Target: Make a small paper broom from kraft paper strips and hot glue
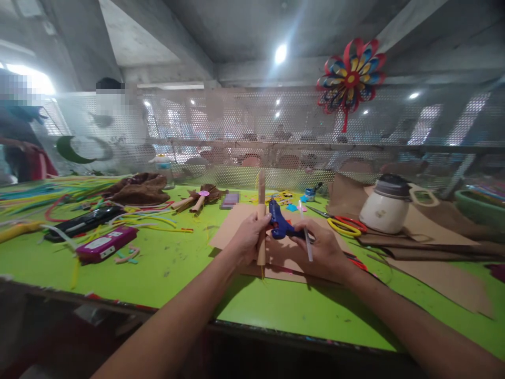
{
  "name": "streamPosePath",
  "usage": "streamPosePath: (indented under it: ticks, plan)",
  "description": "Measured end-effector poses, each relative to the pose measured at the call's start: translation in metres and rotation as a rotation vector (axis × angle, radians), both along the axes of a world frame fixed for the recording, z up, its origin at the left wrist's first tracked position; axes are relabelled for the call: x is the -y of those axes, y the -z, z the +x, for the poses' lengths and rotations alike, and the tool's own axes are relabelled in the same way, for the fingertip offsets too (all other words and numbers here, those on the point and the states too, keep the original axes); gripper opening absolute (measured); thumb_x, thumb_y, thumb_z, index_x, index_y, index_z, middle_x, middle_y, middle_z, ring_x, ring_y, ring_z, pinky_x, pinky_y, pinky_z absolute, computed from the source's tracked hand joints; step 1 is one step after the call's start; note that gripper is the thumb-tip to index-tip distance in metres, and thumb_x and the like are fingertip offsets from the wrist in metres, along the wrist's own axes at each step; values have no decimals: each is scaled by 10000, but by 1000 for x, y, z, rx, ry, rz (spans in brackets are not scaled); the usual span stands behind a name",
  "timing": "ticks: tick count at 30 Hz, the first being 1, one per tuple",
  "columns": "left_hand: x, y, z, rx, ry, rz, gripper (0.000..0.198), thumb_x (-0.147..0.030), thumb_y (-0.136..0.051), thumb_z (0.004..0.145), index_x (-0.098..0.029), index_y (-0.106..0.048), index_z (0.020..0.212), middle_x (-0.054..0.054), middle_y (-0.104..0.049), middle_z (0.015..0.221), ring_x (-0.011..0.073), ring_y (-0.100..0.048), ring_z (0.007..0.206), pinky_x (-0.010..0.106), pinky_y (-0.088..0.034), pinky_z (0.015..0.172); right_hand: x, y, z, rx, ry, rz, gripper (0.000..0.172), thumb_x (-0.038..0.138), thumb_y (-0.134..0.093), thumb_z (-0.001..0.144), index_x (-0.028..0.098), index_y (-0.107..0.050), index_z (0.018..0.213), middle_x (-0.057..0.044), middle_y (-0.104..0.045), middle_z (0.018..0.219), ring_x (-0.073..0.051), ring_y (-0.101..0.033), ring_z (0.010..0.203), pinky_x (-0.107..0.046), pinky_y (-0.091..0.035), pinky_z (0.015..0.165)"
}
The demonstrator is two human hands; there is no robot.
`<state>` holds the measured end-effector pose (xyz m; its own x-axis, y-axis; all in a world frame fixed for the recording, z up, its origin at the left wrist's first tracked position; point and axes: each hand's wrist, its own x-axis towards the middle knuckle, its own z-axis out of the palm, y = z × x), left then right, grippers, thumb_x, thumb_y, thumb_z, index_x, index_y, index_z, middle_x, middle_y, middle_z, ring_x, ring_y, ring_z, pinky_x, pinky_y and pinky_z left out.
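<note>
My left hand [250,236] is closed around a rolled brown paper tube [261,255], held upright with a thin yellow strand at its lower end. In my right hand [324,243] is a blue hot glue gun [278,225], its nozzle pointing up beside the tube. A whitish translucent stick [309,247] shows at the right hand's fingers, probably glue. Beneath both hands lie sheets of brown cardboard [229,230] on the green table [177,295].
Scissors with yellow and red handles [347,226] lie right of my hands, near a white jar with a dark lid [386,205]. On the left are a purple power strip [106,245], a black case [84,223] and coloured strips. Rolled paper pieces [197,202] lie behind.
</note>
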<state>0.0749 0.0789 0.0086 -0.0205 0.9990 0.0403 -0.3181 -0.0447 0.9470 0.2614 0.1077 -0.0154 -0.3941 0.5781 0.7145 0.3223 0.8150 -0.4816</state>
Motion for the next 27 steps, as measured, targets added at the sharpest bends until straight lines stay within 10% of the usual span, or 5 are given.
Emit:
streamPosePath:
  ticks: [11, 27]
  plan:
    - [5, 0, 12, -113, 5, 259, 283, -386, -641, 797, -199, -574, 998, 9, -620, 888, 59, -488, 574, 190, -424, 549, 12, -12, -11, -432, -229, -577, 280, 385, -733, 692, 203, -529, 755, 17, -584, 722, -141, -547, 654, -279, -439, 631]
    - [3, 2, 19, -193, -48, 326, 209, -310, -632, 792, -188, -474, 854, -47, -513, 680, 76, -489, 540, 211, -409, 519, 10, 0, -18, -571, -407, -719, 258, 355, -703, 754, 208, -498, 809, -37, -663, 843, -194, -625, 814, -362, -478, 790]
